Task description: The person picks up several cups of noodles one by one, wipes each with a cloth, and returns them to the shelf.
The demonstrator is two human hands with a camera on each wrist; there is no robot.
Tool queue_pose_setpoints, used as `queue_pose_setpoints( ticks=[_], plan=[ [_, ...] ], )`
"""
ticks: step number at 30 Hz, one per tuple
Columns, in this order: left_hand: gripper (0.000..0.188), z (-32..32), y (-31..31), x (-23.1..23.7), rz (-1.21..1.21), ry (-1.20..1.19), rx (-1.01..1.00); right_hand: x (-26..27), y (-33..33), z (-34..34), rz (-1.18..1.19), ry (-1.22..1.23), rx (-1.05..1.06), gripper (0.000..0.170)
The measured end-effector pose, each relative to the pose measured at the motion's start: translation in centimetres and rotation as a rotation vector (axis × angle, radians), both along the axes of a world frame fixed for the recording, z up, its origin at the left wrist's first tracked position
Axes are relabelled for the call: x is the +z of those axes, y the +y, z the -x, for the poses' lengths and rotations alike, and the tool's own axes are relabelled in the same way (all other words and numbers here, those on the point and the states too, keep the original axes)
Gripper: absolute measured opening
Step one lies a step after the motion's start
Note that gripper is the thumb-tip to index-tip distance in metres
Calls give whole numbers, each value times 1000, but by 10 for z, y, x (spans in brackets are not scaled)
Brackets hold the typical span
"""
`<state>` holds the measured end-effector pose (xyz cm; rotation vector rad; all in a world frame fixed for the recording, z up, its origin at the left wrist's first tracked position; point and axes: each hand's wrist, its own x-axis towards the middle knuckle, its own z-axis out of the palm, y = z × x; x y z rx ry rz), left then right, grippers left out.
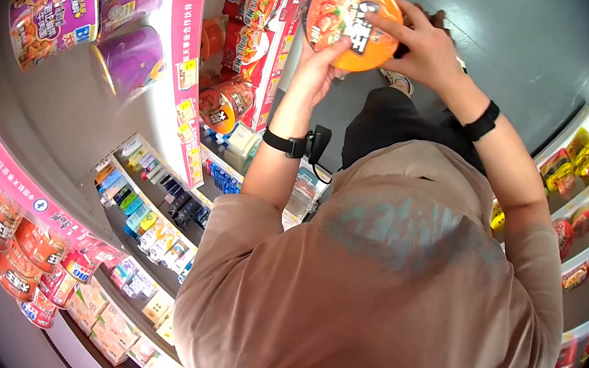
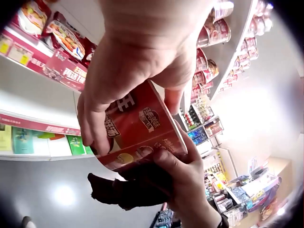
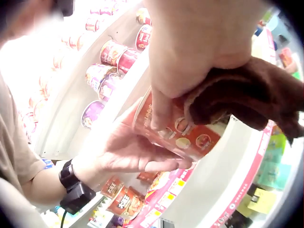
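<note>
From the head: holding a cup, lid up, right of the shelf, gripped by the left hand with thumb over its edge and by the right hand with fingers across the top.

From the left wrist: pinching with the right thumb against its side, above a drooping cloth.

From the right wrist: bunching cloth under the right palm; cannot tell which fingers clasp it. Probably mid-wipe; likely calls for turning the cup, cloth against another side.

From above, the head view faced down, cup at twelve o'clock; both wrist views shared it, nearer.
</note>
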<state>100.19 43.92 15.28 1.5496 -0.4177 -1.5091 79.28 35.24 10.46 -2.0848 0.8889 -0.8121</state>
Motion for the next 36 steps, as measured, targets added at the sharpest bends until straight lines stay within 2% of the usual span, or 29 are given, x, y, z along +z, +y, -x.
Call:
queue_pose_setpoints(
  ticks=[2, 4, 5, 6, 8, 9, 12, 13, 16, 17, 18, 20, 21, 23, 25, 28, 30, 31, 36],
  plan=[
    [53, -18, 4, -7, 7, 173, 124, 7, 2, -15, 17, 26, 20, 70],
    [51, -24, 6, 7, 33, 135, 145, 10, 4, -32, -1, 14, 69, 70],
    [51, -47, 20, -13, 19, 199, 185, 19, 2, -38, -43, 25, 110, 68],
    [60, -53, 22, -3, 32, 322, 241, 24, -1, -46, -36, 12, 145, 68],
    [57, -70, 32, 7, 102, 524, 288, 29, -3, -63, -22, -15, 215, 69],
    [58, -70, 35, 9, 95, 435, 342, 28, -3, -71, 31, -37, 223, 71],
    [59, -78, 40, 15, 85, 272, 292, 30, -1, -84, -10, -40, 253, 73],
    [57, -84, 40, 10, 118, 228, 350, 32, 1, -87, -3, -23, 239, 73],
    [54, -106, 35, 23, 129, -8, 487, 40, 10, -90, -205, 63, 276, 71],
    [53, -134, 40, 0, 210, -102, 477, 39, 12, -88, -250, 52, 278, 70],
    [49, -144, 38, 4, 153, -87, 529, 35, 12, -86, -272, 41, 252, 70],
    [53, -176, 45, -12, 243, -305, 621, 23, 17, -77, -329, 29, 191, 69],
    [44, -175, 43, -10, 255, -366, 759, 15, 16, -72, -259, 8, 138, 66],
    [46, -199, 46, -19, 200, -341, 1004, 8, 11, -51, -425, 25, 90, 63],
    [47, -209, 63, -20, 173, -416, 1070, 7, 9, -31, -516, 48, 4, 58],
    [48, -222, 77, -20, 155, -594, 1073, -24, 8, 3, -694, -48, -118, 51],
    [50, -235, 76, -22, 142, -738, 1048, -30, 4, 30, -716, 35, -201, 50],
    [50, -242, 74, -23, 135, -809, 1030, -50, 6, 44, -631, 43, -256, 49],
    [54, -265, 65, -22, 88, -1135, 901, -72, 5, 103, -605, 129, -439, 48]
  ],
)
